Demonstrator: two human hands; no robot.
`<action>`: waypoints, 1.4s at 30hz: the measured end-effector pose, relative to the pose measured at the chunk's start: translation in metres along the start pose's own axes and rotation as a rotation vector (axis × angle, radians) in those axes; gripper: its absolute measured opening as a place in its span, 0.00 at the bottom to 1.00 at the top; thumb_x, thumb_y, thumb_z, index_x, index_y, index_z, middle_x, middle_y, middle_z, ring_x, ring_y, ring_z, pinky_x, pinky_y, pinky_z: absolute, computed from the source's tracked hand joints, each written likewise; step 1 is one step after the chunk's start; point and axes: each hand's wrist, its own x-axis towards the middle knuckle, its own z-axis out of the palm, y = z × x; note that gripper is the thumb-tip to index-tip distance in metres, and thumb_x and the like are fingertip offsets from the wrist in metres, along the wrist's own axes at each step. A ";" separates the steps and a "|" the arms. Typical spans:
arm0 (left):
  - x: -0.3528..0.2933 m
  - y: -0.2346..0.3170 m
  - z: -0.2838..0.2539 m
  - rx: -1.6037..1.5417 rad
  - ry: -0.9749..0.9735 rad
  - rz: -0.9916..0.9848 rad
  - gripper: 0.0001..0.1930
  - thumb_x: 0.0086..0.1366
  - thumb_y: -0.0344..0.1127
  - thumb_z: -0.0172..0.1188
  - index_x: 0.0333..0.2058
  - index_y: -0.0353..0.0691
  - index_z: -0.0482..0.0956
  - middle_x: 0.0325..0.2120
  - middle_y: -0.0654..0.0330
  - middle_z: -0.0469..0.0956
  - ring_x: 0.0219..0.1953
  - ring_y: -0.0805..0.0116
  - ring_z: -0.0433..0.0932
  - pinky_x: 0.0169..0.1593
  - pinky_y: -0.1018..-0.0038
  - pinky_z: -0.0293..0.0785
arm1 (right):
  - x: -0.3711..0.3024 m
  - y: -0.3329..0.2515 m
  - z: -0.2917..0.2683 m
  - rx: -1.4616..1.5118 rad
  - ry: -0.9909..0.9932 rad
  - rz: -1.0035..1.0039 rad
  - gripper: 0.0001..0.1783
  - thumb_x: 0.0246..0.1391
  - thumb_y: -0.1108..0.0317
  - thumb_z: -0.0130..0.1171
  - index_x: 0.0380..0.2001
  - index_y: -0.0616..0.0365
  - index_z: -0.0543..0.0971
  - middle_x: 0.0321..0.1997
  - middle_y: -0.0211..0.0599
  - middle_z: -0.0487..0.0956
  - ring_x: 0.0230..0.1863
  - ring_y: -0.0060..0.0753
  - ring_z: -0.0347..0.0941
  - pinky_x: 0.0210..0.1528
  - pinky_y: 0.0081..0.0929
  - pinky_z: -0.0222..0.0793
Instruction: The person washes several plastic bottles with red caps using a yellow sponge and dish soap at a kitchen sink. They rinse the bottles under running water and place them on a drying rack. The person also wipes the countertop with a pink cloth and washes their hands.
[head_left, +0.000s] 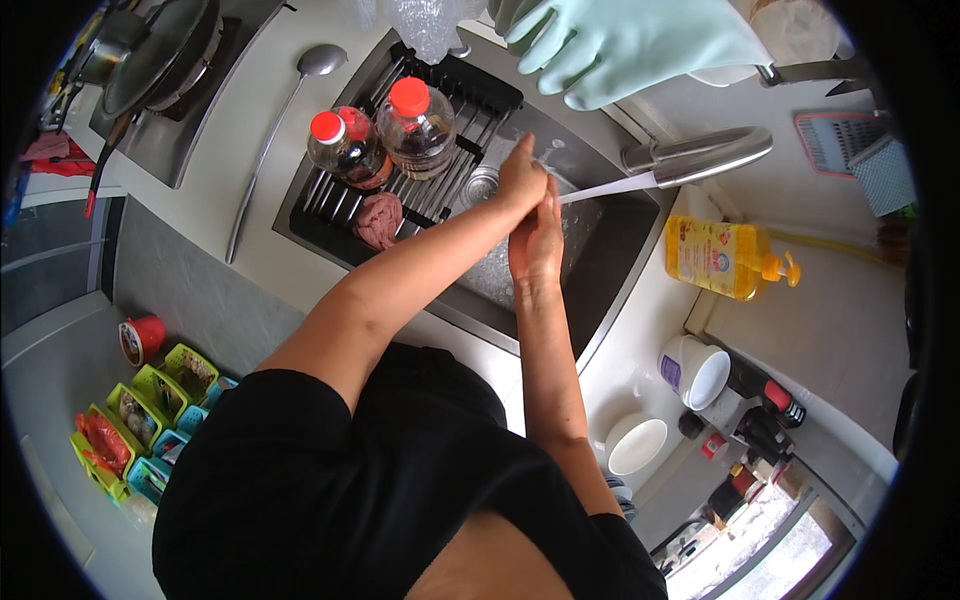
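Over the sink basin [610, 262], my left hand [522, 187] and my right hand [540, 240] press against each other. My left hand lies upper left, with a finger or thumb stretched out past the right hand. My right hand points up toward it, its fingers straight and partly overlapped by the left. I see no object in either hand. A stream of water [610, 187] runs from the silver faucet [712, 160] and meets my fingers from the right. Below them, the basin is wet around its drain [481, 186].
Two red-capped bottles [415, 135] and a pink cloth [379, 220] sit on a black drying rack [480, 85] left of my hands. A yellow pump bottle [712, 257] stands right. Green gloves [640, 45] hang above. A ladle [262, 160] lies on the left counter [215, 215].
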 end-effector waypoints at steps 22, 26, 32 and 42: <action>0.007 -0.040 0.027 0.313 -0.030 0.162 0.35 0.66 0.53 0.37 0.61 0.29 0.48 0.60 0.34 0.50 0.63 0.38 0.49 0.62 0.48 0.48 | 0.018 -0.019 -0.023 -0.005 -0.136 0.145 0.28 0.66 0.54 0.34 0.65 0.53 0.54 0.68 0.37 0.55 0.67 0.38 0.51 0.66 0.35 0.48; -0.019 -0.037 0.039 0.311 -0.048 0.052 0.40 0.66 0.63 0.34 0.60 0.30 0.52 0.60 0.41 0.53 0.64 0.50 0.51 0.62 0.59 0.51 | 0.031 -0.020 -0.035 -0.147 -0.036 0.094 0.37 0.61 0.40 0.38 0.64 0.54 0.53 0.67 0.39 0.57 0.65 0.41 0.54 0.65 0.41 0.48; -0.016 -0.021 -0.012 -0.858 -0.305 -0.151 0.44 0.63 0.67 0.36 0.66 0.43 0.36 0.65 0.50 0.46 0.67 0.59 0.45 0.67 0.62 0.34 | 0.034 -0.026 -0.029 -0.318 -0.128 -0.124 0.30 0.58 0.66 0.55 0.61 0.58 0.58 0.58 0.43 0.65 0.58 0.34 0.62 0.60 0.33 0.58; -0.042 -0.042 -0.063 -0.540 -0.132 -0.150 0.30 0.70 0.54 0.33 0.57 0.32 0.61 0.51 0.45 0.69 0.47 0.57 0.74 0.54 0.63 0.67 | 0.059 -0.016 -0.044 -0.089 0.084 0.106 0.22 0.60 0.46 0.44 0.39 0.56 0.69 0.15 0.22 0.58 0.13 0.17 0.48 0.14 0.19 0.42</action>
